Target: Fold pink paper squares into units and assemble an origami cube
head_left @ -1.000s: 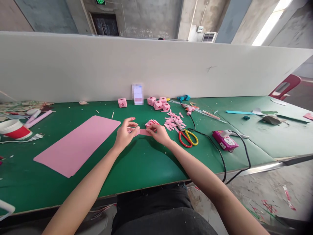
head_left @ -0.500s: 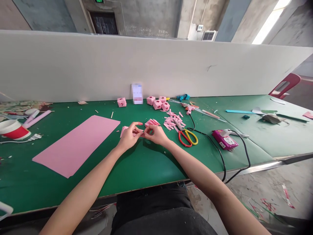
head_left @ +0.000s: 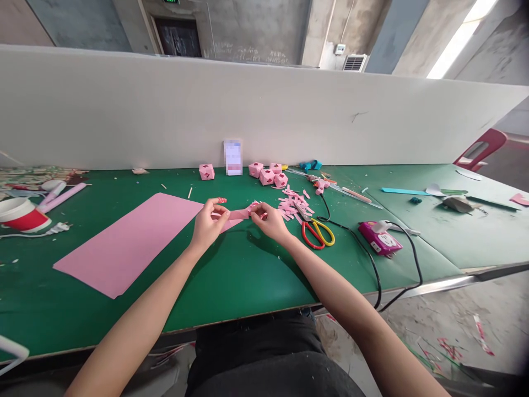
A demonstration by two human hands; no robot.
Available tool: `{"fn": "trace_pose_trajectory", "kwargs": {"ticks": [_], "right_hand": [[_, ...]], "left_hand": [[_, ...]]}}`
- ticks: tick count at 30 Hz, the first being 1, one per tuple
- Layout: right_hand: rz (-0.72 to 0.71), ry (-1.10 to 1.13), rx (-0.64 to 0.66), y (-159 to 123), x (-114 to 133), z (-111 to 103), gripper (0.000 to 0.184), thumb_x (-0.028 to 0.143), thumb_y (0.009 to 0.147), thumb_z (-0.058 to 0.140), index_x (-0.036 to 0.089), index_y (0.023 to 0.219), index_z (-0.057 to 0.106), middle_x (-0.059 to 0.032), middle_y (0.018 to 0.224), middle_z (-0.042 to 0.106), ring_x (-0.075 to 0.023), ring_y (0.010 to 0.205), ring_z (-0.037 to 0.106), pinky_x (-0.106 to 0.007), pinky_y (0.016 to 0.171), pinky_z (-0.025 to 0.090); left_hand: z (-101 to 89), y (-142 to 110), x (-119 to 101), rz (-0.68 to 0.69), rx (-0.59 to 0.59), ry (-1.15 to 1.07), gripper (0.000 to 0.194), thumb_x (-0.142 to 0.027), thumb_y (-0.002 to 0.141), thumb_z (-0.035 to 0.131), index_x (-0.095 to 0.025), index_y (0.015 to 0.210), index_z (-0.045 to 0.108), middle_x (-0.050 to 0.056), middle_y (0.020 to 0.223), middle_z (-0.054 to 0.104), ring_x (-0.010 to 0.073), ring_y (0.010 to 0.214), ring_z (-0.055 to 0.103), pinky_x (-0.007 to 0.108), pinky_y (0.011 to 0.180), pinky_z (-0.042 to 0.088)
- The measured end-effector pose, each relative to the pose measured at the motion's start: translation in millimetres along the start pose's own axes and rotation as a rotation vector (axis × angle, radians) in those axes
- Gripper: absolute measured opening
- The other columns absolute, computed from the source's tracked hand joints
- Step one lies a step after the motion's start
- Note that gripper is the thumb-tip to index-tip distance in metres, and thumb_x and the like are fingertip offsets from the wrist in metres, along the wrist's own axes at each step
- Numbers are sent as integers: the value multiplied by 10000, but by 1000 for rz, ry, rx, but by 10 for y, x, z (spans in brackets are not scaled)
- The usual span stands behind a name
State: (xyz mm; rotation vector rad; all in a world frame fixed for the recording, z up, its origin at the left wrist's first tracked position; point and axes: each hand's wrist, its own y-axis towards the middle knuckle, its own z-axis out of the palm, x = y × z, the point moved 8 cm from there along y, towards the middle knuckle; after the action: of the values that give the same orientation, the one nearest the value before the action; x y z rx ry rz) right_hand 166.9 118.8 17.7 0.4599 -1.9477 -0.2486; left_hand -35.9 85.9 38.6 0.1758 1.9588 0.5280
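Between my two hands a short pink paper strip (head_left: 238, 214) is stretched just above the green table. My left hand (head_left: 207, 221) pinches its left end between thumb and fingers. At the other end my right hand (head_left: 268, 221) grips it with thumb and forefinger. More pink paper (head_left: 231, 225) lies under the strip, partly covered by my left hand. Behind my right hand, folded pink pieces (head_left: 253, 205) are mostly hidden. A heap of small pink paper strips (head_left: 294, 204) and scissors (head_left: 317, 232) with one red and one yellow handle lie to the right.
Pink sheets (head_left: 132, 242) lie at left, near a red-and-white paper cup (head_left: 23, 215). Folded pink paper shapes (head_left: 266, 176) and a propped phone (head_left: 233, 158) stand by the white partition (head_left: 256, 110). A pink glue gun (head_left: 319, 185) and a purple power socket (head_left: 380, 238) with black cable are at right.
My hands came together at the strip half a second ago and have now drawn apart again, with the strip showing between them. My left hand has shifted slightly left.
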Motion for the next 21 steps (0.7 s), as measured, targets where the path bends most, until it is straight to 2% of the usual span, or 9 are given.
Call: {"fn": "trace_pose_trajectory", "kwargs": {"ticks": [4, 8, 12, 15, 18, 21], "right_hand": [[-47, 79, 63, -23, 96, 71, 283, 462, 920, 557, 200, 944, 661, -30, 918, 725, -147, 783, 633, -268, 697, 482], [-79, 53, 109, -28, 125, 105, 256, 432, 911, 582, 196, 848, 658, -26, 864, 718, -142, 733, 603, -276, 695, 472], [-52, 44, 81, -27, 119, 43, 269, 434, 902, 573, 197, 788, 627, -12, 784, 689, -148, 721, 591, -277, 687, 461], [3, 161, 56, -16, 82, -16, 334, 507, 887, 575, 194, 772, 598, -4, 736, 661, -145, 692, 585, -273, 657, 453], [114, 361, 51, -6, -12, -12, 399, 593, 826, 634, 196, 800, 605, 5, 696, 637, -141, 661, 587, -263, 620, 449], [256, 581, 83, -28, -113, 88, 452, 621, 734, 734, 200, 852, 622, 10, 704, 641, -135, 662, 608, -245, 598, 447]], "left_hand": [[60, -57, -82, 36, 14, 2, 314, -335, 823, 650, -217, 1107, 586, 26, 903, 716, 182, 813, 688, 340, 769, 566], [79, -78, -126, 53, 37, 24, 318, -297, 812, 649, -222, 1116, 591, 16, 885, 719, 172, 780, 680, 329, 755, 564], [-93, -53, -147, 46, -113, 61, 256, -286, 800, 643, -219, 1044, 607, 16, 864, 714, 168, 765, 670, 316, 728, 556], [-201, -30, -90, -14, -190, 45, 277, -302, 776, 670, -216, 1030, 600, 19, 851, 704, 177, 767, 667, 310, 695, 549], [-135, -19, -50, -36, -127, -11, 323, -353, 793, 683, -221, 1074, 595, 33, 900, 711, 191, 833, 679, 333, 747, 562], [57, -33, -75, -8, 35, -106, 483, -407, 769, 745, -231, 1182, 566, 73, 1093, 709, 205, 946, 689, 345, 798, 575]]}}
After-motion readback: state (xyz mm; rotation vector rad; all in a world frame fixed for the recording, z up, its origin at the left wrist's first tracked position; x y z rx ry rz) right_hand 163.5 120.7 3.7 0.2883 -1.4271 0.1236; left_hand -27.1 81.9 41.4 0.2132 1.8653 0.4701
